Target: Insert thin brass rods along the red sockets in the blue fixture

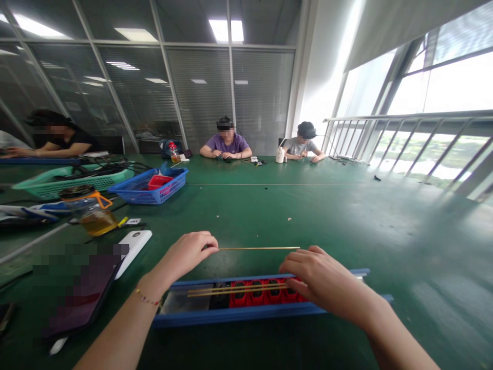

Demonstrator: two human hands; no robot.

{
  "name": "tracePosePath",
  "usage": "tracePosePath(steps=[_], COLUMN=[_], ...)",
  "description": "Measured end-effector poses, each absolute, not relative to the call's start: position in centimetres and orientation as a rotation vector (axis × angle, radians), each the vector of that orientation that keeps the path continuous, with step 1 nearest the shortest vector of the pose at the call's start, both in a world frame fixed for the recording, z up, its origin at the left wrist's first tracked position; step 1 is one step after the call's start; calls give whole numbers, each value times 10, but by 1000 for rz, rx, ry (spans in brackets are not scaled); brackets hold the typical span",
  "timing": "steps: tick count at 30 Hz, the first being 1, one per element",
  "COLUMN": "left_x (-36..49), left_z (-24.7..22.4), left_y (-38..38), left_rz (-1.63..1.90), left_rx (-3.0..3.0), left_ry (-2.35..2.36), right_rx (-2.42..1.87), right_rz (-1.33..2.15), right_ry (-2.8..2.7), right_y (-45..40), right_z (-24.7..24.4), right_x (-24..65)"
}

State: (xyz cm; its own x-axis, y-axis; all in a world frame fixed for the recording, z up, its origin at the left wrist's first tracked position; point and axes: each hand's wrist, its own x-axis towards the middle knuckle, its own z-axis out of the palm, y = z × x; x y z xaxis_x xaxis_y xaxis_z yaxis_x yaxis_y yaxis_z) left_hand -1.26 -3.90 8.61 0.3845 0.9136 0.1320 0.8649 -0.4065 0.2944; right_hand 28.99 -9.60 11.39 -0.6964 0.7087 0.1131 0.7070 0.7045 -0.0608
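My left hand (pixel 194 252) is closed in a pinch on the left end of a thin golden rod (pixel 258 248), held level. The rod's other end reaches the fingertips of my right hand (pixel 319 270); whether they touch it, I cannot tell. Several more thin rods (pixel 239 292) stick out leftward from under the curled right fingers and thumb, which hide their right ends. Below both hands lies a long tray with blue side rails (pixel 239 311). Inside sit a row of red parts with dark openings (pixel 256 302), a black part (pixel 219 300) and a bare metal stretch (pixel 185 300).
A phone (pixel 82 295) and a white device (pixel 134 249) lie left of my arm. Beyond them stand a jar of amber liquid (pixel 96 218), a blue basket (pixel 148 196) with a red box, and a green basket (pixel 42 189) of cables. Several people sit across the green table.
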Motion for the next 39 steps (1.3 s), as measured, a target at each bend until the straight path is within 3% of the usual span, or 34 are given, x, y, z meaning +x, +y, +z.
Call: tracePosePath(steps=[16,29,39], left_x=[-7,-8,-7], left_z=[16,8,9], left_y=[-16,-15,-14], left_rz=[172,258,229], left_rx=[2409,2393,2366], left_ry=[1631,1573,1571], right_rx=[-1206,-1106,-1141], right_rz=[251,539,543], right_ry=[-2887,-2859,-2659], right_y=[-80,-66,-61], right_z=[95,92,102], right_x=[295,303,316])
